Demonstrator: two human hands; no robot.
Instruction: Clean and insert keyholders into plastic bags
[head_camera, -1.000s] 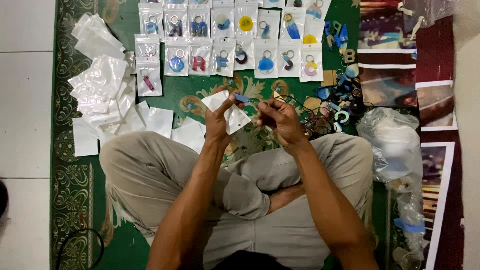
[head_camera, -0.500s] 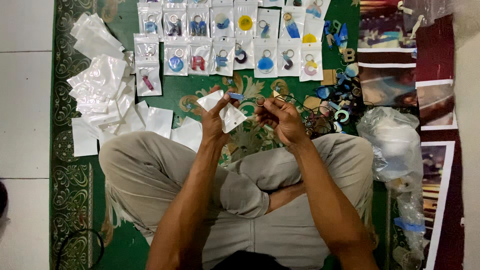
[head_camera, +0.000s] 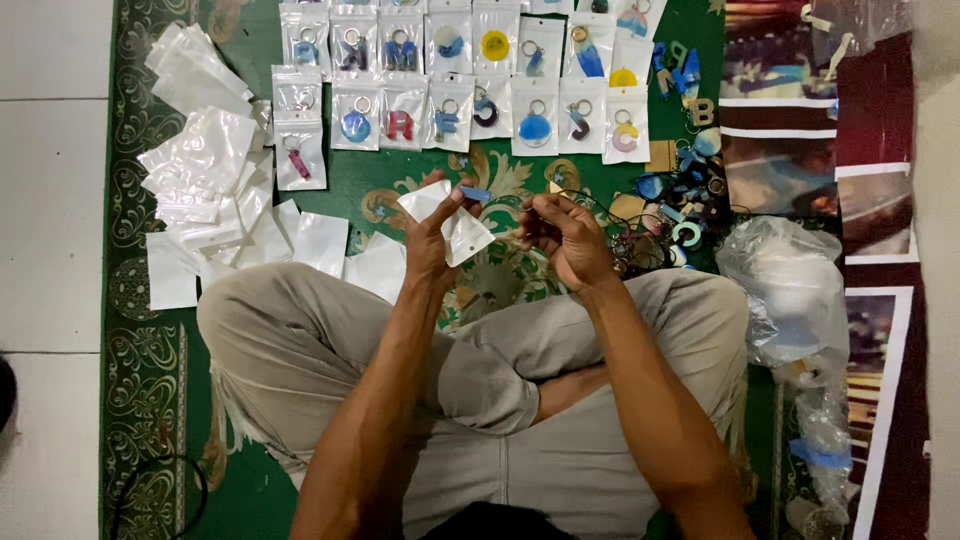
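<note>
Sitting cross-legged on a green rug (head_camera: 250, 60), working just above the knees. Left hand (head_camera: 432, 235) pinched shut on a small white pouch (head_camera: 452, 222), long axis tilted diagonally, a blue keychain piece (head_camera: 476, 193) poking out at its upper edge. Right hand (head_camera: 566, 235) just right of the pouch, fingers curled in; can't tell if anything's in there. Rows of bagged keychains (head_camera: 460, 100) beyond the pouch, empty pouches (head_camera: 205, 175) piled off to its left.
</note>
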